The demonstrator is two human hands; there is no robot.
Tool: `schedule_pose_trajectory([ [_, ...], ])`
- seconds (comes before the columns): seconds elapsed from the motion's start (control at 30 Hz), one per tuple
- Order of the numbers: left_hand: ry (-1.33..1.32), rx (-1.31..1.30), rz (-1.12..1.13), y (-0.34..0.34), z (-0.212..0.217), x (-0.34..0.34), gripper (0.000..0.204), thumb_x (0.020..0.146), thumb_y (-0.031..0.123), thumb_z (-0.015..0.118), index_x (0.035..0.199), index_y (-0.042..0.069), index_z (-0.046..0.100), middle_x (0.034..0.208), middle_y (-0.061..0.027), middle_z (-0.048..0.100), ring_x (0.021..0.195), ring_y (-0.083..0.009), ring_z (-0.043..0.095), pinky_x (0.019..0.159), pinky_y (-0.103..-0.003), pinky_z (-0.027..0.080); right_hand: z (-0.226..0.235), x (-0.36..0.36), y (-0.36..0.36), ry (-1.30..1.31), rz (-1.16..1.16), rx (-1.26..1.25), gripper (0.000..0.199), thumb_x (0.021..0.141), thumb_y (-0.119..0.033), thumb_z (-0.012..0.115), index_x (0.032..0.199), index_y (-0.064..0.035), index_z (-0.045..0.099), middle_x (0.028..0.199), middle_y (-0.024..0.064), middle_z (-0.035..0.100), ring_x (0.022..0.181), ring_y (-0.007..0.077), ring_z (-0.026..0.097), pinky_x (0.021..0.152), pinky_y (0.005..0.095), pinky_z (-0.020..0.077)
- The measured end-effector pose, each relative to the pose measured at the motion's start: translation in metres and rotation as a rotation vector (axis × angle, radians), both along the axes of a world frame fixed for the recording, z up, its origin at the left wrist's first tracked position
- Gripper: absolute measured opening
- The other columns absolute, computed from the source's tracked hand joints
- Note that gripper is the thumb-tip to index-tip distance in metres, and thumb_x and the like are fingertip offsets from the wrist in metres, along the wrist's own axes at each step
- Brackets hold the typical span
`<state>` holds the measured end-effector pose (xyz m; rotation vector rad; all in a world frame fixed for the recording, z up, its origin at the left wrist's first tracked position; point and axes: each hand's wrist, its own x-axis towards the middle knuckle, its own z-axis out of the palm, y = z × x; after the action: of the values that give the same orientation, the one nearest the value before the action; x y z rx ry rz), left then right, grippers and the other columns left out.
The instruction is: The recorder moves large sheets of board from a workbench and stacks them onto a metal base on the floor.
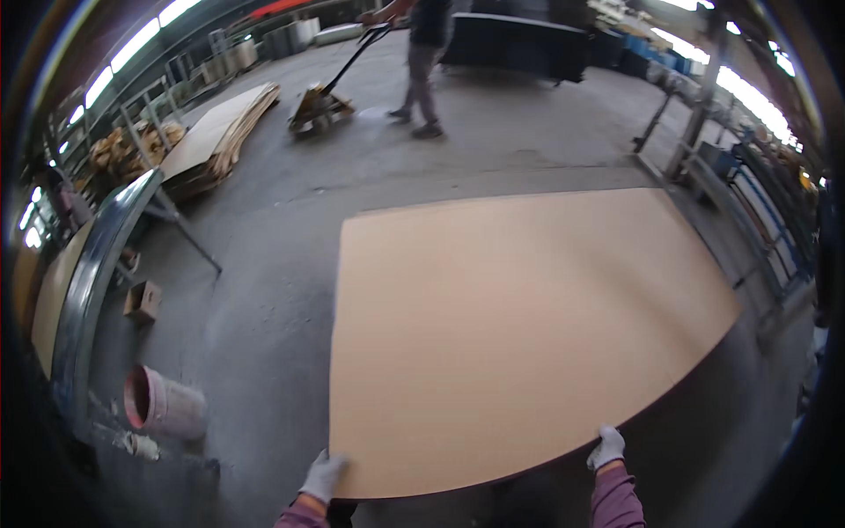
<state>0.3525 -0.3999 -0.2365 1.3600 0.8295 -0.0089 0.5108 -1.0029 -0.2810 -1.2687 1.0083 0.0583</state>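
A large flat sheet of brown cardboard (519, 334) spreads out in front of me above the grey floor. At its near left corner my left hand (324, 476), in a whitish glove, is closed on the edge. Farther right along the near edge, my right hand (606, 448), gloved alike, grips the sheet with the thumb on top. The fingers under the sheet are hidden on both sides. Purple sleeves cover both forearms.
A pinkish bucket (176, 409) lies tipped at the left, near a small carton (143, 302) and a metal-edged table (97, 264). Beyond are stacked cardboard sheets (216, 136), a pallet jack (317, 110) and a standing person (427, 66). Metal railing (713, 185) runs along the right.
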Motion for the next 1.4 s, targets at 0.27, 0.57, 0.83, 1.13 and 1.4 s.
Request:
schedule_pose_trajectory([
  [0.27, 0.304, 0.224, -0.261, -0.014, -0.116, 0.097, 0.054, 0.072, 0.03, 0.061, 0.11, -0.006, 0.054, 0.101, -0.02, 0.062, 0.095, -0.0301, 0.059, 0.084, -0.035, 0.044, -0.167, 0.038, -0.025, 0.177, 0.011, 0.064, 0.026, 0.083, -0.041, 0.06, 0.097, -0.019, 0.056, 0.083, 0.0035, 0.058, 0.059, 0.0192, 0.05, 0.05, 0.0328, 0.0408],
  [0.57, 0.447, 0.093, -0.2, -0.01, -0.15, 0.088, 0.049, 0.069, 0.025, 0.064, 0.108, -0.004, 0.059, 0.101, -0.0189, 0.064, 0.095, -0.0272, 0.06, 0.085, -0.034, 0.044, -0.159, 0.032, 0.02, 0.248, -0.071, 0.09, 0.02, 0.087, -0.036, 0.058, 0.1, -0.0211, 0.056, 0.085, -0.0042, 0.059, 0.062, 0.0138, 0.051, 0.052, 0.027, 0.0401],
  [0.83, 0.536, 0.089, -0.097, -0.005, -0.12, 0.091, 0.048, 0.068, 0.024, 0.064, 0.105, -0.004, 0.059, 0.099, -0.0222, 0.063, 0.096, -0.0334, 0.059, 0.085, -0.036, 0.043, -0.159, 0.011, 0.042, 0.203, -0.136, 0.001, 0.022, 0.088, -0.034, 0.057, 0.104, -0.018, 0.056, 0.087, -0.004, 0.061, 0.067, 0.0131, 0.055, 0.054, 0.0267, 0.042],
  [1.13, 0.539, 0.537, -0.165, -0.006, -0.16, 0.066, 0.059, 0.073, 0.03, 0.057, 0.121, -0.003, 0.045, 0.106, -0.028, 0.059, 0.105, -0.0414, 0.054, 0.091, -0.041, 0.042, -0.154, 0.011, 0.059, 0.323, -0.027, 0.125, 0.035, 0.088, -0.043, 0.052, 0.11, -0.0152, 0.055, 0.104, 0.0018, 0.059, 0.087, 0.0202, 0.056, 0.069, 0.0335, 0.0457],
  [1.4, 0.678, 0.395, -0.292, -0.029, -0.159, 0.08, 0.05, 0.077, 0.032, 0.052, 0.111, -0.005, 0.048, 0.102, -0.0295, 0.059, 0.098, -0.0429, 0.057, 0.085, -0.045, 0.044, -0.181, 0.017, 0.015, 0.274, 0.059, 0.119, 0.039, 0.09, -0.04, 0.048, 0.114, -0.0095, 0.053, 0.109, 0.0065, 0.059, 0.093, 0.0225, 0.056, 0.076, 0.0371, 0.0467],
])
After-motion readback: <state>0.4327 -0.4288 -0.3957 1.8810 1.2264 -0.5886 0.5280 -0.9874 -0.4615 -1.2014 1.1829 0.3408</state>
